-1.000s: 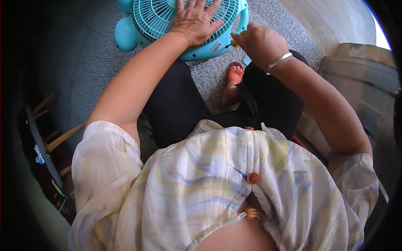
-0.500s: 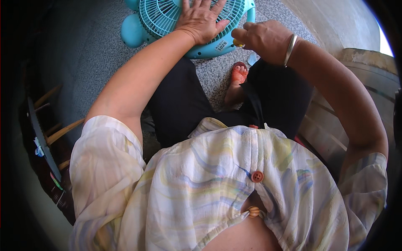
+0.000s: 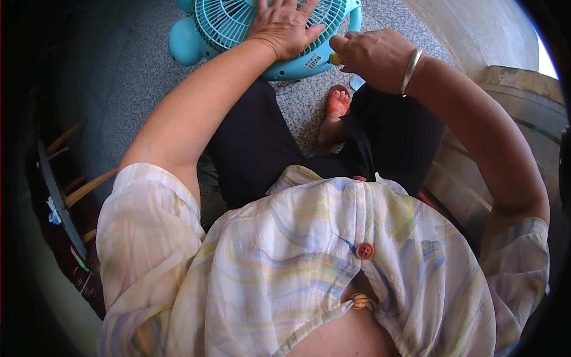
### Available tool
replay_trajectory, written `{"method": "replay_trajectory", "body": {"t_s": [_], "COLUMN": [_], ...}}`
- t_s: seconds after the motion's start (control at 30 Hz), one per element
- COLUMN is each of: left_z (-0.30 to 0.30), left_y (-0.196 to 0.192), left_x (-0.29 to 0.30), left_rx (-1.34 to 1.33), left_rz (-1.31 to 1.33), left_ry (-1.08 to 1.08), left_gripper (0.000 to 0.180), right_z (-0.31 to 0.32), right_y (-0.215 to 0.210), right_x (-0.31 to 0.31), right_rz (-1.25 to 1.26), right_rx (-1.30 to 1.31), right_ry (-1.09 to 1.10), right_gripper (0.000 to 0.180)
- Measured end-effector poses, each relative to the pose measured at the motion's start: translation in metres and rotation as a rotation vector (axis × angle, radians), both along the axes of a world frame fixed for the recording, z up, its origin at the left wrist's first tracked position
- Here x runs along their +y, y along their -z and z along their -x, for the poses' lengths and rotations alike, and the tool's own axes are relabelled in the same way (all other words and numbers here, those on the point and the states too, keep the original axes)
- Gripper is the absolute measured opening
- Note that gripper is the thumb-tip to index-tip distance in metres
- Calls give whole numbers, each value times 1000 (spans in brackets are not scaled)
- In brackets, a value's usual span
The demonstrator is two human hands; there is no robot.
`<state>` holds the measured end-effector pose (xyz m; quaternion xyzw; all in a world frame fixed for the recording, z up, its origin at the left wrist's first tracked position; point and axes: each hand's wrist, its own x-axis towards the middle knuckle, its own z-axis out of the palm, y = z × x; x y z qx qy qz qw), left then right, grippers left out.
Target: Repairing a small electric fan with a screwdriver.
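Observation:
A turquoise plastic fan (image 3: 220, 27) with a round slatted grille and rounded ear-like lobes lies at the top of the view, its far part cut off. My left hand (image 3: 285, 28) rests flat on the grille, fingers spread. At the fan's near right rim, my right hand (image 3: 376, 58) is closed around a small yellow-handled tool (image 3: 336, 59). Most of that tool is hidden in my fist, so its exact kind does not show. A silver bangle (image 3: 411, 72) circles my right wrist.
Speckled grey floor (image 3: 300, 110) lies under the fan. My bare foot (image 3: 338, 107) is close to its near rim, with a pale blue piece (image 3: 356, 82) beside it. Wooden chair parts (image 3: 89, 187) stand at left; a pale wall (image 3: 476, 35) rises at right.
The fan has shifted very slightly left. My right hand has turned a little, and more of the yellow handle shows. My left hand stays on the grille.

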<state>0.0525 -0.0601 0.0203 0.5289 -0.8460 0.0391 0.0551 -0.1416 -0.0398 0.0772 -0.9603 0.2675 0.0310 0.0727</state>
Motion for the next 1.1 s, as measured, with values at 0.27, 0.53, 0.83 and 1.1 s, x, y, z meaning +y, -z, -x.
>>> {"method": "replay_trajectory", "body": {"t_s": [0.27,0.53,0.83,1.1], "left_z": [1,2,1,-1], "left_y": [-4,0,-2,1], "left_x": [0,-3,-2,-2], "left_rx": [-13,-3,-13,4], "left_rz": [-38,-9,-21,5], "left_ry": [-12,-5,-11,-6], "left_gripper": [66,67,67,67], "right_z": [-17,3,18,11], "right_y": [-10,11,19,13], "right_x": [11,-14,20,34], "right_rz": [-59,-54,-423,-257], "right_rx": [58,-332,-25,-442], "right_ry": [498,-144,241,-3], "right_gripper": [51,16,66,45]}}
